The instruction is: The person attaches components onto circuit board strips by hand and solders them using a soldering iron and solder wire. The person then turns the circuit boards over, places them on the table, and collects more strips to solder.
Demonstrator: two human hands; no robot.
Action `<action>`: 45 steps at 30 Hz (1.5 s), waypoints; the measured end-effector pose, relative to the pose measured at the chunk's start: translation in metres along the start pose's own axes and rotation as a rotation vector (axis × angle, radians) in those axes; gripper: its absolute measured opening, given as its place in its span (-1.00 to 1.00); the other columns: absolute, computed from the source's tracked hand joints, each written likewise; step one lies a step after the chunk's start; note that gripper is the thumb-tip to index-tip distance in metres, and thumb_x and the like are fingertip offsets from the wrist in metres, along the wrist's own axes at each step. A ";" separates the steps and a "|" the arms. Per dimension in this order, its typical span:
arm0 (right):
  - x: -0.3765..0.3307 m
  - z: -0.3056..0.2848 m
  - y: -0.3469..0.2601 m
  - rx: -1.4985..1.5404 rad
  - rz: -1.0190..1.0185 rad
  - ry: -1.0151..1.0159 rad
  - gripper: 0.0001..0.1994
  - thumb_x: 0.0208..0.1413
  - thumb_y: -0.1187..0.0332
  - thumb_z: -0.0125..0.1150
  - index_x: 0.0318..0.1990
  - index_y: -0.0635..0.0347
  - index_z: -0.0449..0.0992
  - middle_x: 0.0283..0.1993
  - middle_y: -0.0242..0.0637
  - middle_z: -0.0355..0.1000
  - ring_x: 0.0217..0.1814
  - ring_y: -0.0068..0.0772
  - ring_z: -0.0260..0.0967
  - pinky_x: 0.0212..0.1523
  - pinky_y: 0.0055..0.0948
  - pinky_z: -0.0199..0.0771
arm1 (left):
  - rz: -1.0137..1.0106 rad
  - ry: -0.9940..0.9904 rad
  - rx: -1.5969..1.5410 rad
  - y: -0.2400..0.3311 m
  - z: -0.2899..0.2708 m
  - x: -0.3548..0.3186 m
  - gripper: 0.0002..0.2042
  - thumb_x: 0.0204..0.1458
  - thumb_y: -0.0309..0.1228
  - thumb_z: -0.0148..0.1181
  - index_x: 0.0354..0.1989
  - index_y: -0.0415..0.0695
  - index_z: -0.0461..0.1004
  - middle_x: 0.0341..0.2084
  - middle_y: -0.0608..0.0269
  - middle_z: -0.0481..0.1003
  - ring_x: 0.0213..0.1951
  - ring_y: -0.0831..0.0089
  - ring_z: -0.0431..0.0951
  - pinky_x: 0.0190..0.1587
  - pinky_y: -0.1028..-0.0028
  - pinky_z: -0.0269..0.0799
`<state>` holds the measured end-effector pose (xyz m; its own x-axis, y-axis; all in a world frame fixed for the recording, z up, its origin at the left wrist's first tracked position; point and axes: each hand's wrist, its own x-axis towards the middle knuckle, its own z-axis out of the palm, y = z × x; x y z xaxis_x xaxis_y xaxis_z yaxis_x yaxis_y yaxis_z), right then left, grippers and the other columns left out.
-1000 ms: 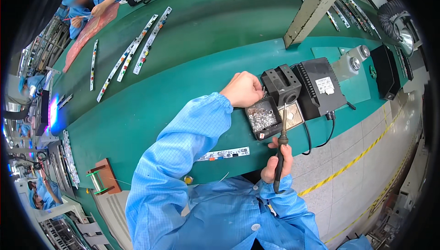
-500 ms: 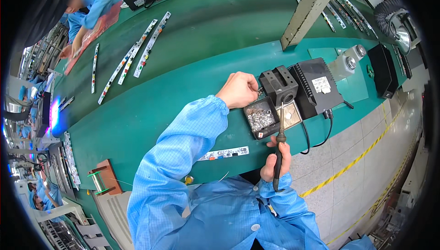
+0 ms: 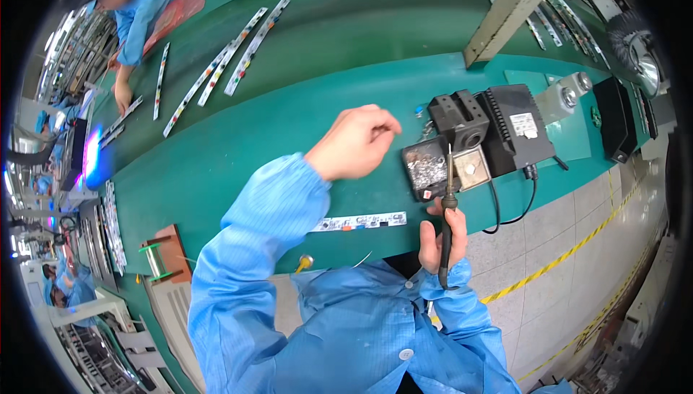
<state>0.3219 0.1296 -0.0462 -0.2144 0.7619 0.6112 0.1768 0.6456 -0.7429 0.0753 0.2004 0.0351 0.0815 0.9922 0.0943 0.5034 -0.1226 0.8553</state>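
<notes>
My right hand (image 3: pixel 442 242) grips a soldering iron (image 3: pixel 447 213), its metal tip pointing up toward the black iron holder (image 3: pixel 460 121). My left hand (image 3: pixel 355 143) hovers over the green mat, left of a black tray (image 3: pixel 416 190) of small silvery bits. Its fingers are curled in, and whatever they may pinch is hidden. Below that hand lies a narrow white circuit board strip (image 3: pixel 364 221) with small parts on it. Beside the tray sits a square sponge dish (image 3: pixel 474 171). A tiny blue object (image 3: pixel 419 111) rests near the holder.
A black soldering station (image 3: pixel 514 127) with a cable stands right of the holder, near clear bottles (image 3: pixel 556 104). A metal post (image 3: pixel 509 15) rises at the back. Solder wire on a spool (image 3: pixel 154 262) is at left. A co-worker's hand (image 3: pixel 123 96) touches strips across the bench.
My left hand has drawn back leftward from beside the iron holder. The soldering iron stays in my right hand. The co-worker's hand has reached down to the strips, and the view has shifted slightly.
</notes>
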 end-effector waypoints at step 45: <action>-0.009 0.037 -0.012 -0.067 -0.274 -0.127 -0.55 -0.14 0.68 0.31 -0.03 0.18 0.44 -0.16 -0.02 0.47 -0.16 0.02 0.51 -0.08 -0.04 0.58 | 0.309 -0.012 0.300 -0.002 0.016 -0.123 -0.87 -0.14 -0.55 0.22 -0.37 -0.13 0.55 -0.47 0.33 0.48 -0.38 0.34 0.47 -0.40 0.37 0.46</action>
<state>0.2865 0.1136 -0.0530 -0.3801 0.5493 0.7442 0.1578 0.8313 -0.5329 0.0784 0.0779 0.0137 0.2768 0.9076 0.3158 0.6813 -0.4171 0.6015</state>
